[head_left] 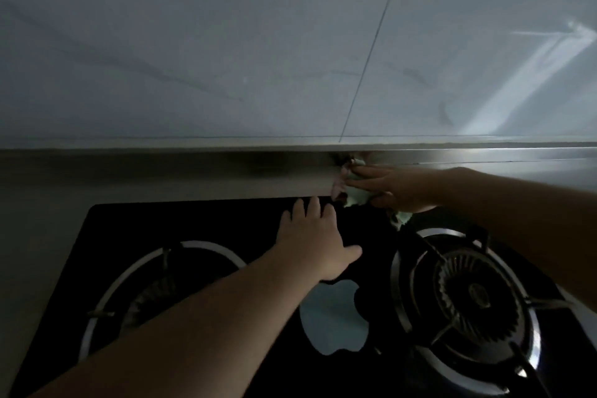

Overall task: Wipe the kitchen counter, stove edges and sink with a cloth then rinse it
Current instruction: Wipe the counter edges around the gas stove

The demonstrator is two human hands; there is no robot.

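A black glass stove (103,236) with two gas burners fills the lower part of the view. My right hand (400,187) presses a pale green and pink cloth (355,195) onto the grey counter strip (193,181) behind the stove's back edge. A corner of the cloth hangs below my palm, over the glass. My left hand (313,242) lies flat on the stove glass between the burners, fingers spread, holding nothing.
The left burner (161,281) and the right burner (465,297) with its metal pan support flank my left arm. A pale tiled wall (258,42) rises right behind the counter strip. The light is dim.
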